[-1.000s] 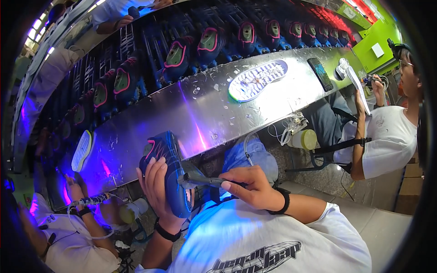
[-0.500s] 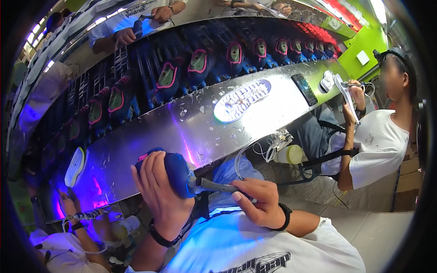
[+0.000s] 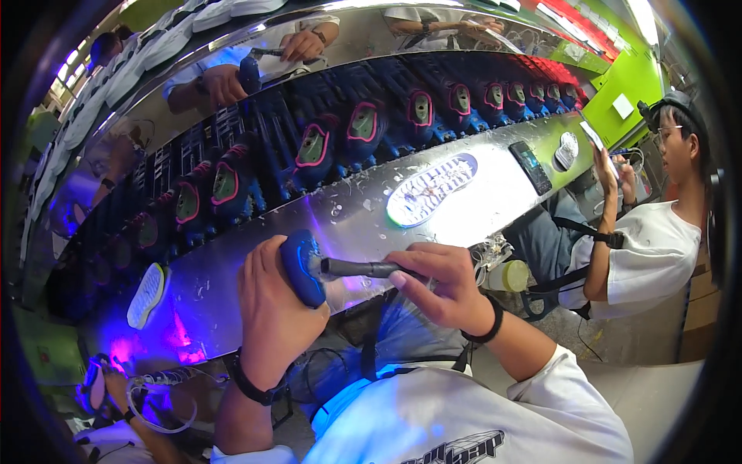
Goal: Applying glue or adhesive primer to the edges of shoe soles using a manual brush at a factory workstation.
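My left hand (image 3: pixel 280 313) is wrapped round a dark blue shoe upper (image 3: pixel 297 271), holding it tilted above the bench's near edge. Between the thumb and fingers of my right hand (image 3: pixel 444 288) is a brush with a dark handle (image 3: pixel 371 269). Its tip meets the side of the upper that faces right, where a pale wet-looking patch shows. On the metal bench beyond my hands lies a white shoe sole (image 3: pixel 421 197), bottom pattern up. Another pale sole (image 3: pixel 145 298) rests to the left under violet light.
Behind the bench runs a row of blue shoes with pink-edged openings (image 3: pixel 363 124). A phone (image 3: pixel 530 166) and a small sole (image 3: pixel 566 151) lie at the right. There a co-worker (image 3: pixel 645 247) holds a sole, near a yellowish container (image 3: pixel 510 275). Another person's hand (image 3: pixel 116 387) is at lower left.
Both hands have risen with the upper and brush, and the upper has turned so its wet side shows more. The co-worker at right has lifted the sole. The whole view has shifted slightly.
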Tool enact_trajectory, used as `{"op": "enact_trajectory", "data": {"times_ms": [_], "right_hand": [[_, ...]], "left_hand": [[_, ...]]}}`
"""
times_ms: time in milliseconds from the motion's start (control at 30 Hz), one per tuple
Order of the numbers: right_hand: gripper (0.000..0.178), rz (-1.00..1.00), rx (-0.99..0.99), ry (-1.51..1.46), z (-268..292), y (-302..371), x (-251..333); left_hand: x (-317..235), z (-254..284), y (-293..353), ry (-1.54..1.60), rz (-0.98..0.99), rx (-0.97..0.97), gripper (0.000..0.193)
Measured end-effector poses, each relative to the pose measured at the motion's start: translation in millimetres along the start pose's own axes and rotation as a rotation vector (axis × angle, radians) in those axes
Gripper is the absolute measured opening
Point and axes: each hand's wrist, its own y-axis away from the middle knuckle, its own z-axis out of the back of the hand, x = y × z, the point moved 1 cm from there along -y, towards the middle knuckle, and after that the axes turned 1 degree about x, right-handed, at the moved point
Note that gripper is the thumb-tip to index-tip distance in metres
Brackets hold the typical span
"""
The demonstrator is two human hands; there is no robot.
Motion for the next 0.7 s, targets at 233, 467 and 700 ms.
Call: {"op": "enact_trajectory", "data": {"times_ms": [233,467,700], "right_hand": [[0.023,-0.002,-0.049,-0.248,-54.9,-18.5,-29.6],[0.021,-0.044,-0.100,-0.394,-97.4,-9.8,-55.7],[0.022,-0.180,-0.043,-0.330,-111.6,11.8,-67.2]], "left_hand": [[20.6,23.0,-27.5,0.229,0.078,0.179,0.069],[49.9,33.8,-39.1,0.305,0.217,0.292,0.072],[63.6,38.2,-39.8,0.338,0.230,0.330,0.087]]}}
